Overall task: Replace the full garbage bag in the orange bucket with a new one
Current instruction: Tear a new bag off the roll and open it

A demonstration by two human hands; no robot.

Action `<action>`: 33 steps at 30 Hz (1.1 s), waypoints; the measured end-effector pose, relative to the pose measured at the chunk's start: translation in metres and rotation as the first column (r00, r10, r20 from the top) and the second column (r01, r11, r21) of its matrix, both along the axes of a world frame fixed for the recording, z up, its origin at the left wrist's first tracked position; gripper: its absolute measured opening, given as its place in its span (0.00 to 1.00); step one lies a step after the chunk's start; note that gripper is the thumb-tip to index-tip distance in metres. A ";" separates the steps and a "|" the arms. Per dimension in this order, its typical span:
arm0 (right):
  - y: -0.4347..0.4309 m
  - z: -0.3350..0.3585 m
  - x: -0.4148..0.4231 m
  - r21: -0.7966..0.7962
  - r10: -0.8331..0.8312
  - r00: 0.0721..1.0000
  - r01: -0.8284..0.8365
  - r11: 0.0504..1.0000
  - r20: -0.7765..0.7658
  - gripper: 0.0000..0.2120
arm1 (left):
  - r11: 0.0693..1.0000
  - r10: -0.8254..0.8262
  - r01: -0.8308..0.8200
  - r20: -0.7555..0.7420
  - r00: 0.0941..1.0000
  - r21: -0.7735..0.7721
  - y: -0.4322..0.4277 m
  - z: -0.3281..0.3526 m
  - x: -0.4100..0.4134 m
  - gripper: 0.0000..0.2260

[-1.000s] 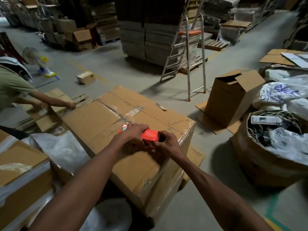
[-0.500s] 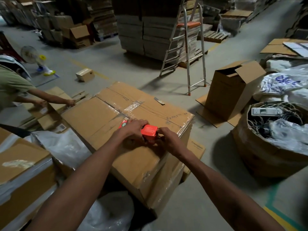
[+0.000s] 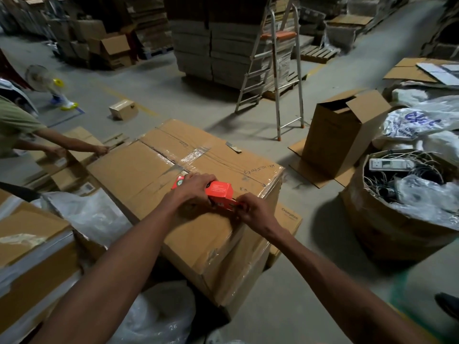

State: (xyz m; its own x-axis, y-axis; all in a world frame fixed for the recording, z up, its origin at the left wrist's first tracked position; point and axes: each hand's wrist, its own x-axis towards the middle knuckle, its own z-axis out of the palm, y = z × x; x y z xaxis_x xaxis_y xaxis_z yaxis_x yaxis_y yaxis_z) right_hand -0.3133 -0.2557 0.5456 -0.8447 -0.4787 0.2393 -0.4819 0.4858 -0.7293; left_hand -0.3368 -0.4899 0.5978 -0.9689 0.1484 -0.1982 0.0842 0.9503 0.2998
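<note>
Head cam: left hand (image 3: 192, 188) clamped over small orange box (image 3: 219, 191) on top of taped cardboard carton (image 3: 149, 175). Right hand (image 3: 252, 211) pinches the box's near-end flap. Orange bucket and garbage bag not in frame.

Warehouse: tall pallet stacks of flattened grey cardboard (image 3: 211, 45); silver aluminium stepladder (image 3: 280, 78) just beside them; bare grey concrete floor (image 3: 198, 105) below.

Both arms extended; left hand (image 3: 196, 188) curled, gripping; right hand (image 3: 250, 211) pinching.
</note>
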 end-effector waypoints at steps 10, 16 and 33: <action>-0.016 0.028 -0.013 -0.197 -0.136 0.833 0.280 0.939 0.537 0.15 | 0.999 0.023 -0.026 -0.069 0.997 -0.044 0.015 0.000 -0.002 0.32; -0.016 0.046 -0.025 -0.312 -0.085 0.818 0.309 0.898 0.568 0.06 | 0.985 -0.035 -0.024 -0.336 0.941 -0.170 0.029 -0.003 -0.001 0.25; -0.027 0.024 -0.003 -0.440 -0.038 0.754 0.423 0.792 0.656 0.13 | 1.000 0.018 -0.010 -0.644 0.765 0.016 0.034 -0.056 0.018 0.30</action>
